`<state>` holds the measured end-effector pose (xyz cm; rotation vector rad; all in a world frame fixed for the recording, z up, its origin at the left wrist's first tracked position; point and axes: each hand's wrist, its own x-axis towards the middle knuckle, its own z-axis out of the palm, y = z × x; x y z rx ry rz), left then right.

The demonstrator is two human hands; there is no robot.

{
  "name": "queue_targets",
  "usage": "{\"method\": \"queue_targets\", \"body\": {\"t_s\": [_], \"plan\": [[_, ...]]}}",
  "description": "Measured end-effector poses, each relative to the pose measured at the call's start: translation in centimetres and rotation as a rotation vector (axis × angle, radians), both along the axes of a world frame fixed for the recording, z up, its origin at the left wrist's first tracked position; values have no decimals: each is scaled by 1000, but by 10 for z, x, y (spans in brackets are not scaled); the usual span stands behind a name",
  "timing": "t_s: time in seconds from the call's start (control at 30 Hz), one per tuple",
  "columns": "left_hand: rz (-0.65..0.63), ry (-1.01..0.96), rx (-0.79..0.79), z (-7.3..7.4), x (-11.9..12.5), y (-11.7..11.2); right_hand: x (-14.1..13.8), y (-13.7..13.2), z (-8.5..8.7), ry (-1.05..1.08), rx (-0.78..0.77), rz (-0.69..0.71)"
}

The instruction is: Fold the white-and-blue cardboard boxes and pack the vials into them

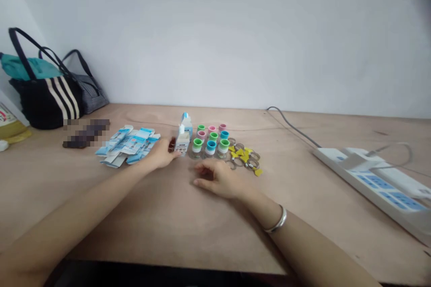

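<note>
My left hand (pixel 161 154) is at the left side of a small white-and-blue carton (pixel 182 144) with an open top, its thumb against the carton's lower edge and its other fingers mostly hidden. Another blue-and-white carton (pixel 186 126) stands just behind. My right hand (pixel 220 180) hovers over the table with loosely curled fingers, thumb and forefinger apart and nothing between them. Beyond it stand several small clear jars in rows with green, pink and blue rings at the top, such as a blue-topped jar (pixel 211 145).
Left of the cartons lies a pile of flattened blue-and-white boxes (pixel 133 144). Metal hose clamps with yellow tabs (pixel 245 156) lie right of the jars. A white power strip (pixel 373 188) with a grey cable is at right; a black bag (pixel 50 98) stands at back left.
</note>
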<state>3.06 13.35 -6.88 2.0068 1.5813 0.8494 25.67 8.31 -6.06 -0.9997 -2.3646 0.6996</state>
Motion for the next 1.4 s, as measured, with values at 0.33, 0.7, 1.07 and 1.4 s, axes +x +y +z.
{"method": "queue_targets", "body": {"t_s": [0.33, 0.7, 1.07, 1.4], "plan": [[84, 202, 73, 25, -5, 10, 0, -1, 0, -21, 31, 15], [410, 847, 13, 14, -55, -19, -2, 1, -4, -25, 34, 32], [421, 922, 162, 38, -42, -39, -1, 1, -2, -30, 45, 54], [321, 691, 781, 55, -41, -75, 2, 3, -4, 76, -68, -65]]}}
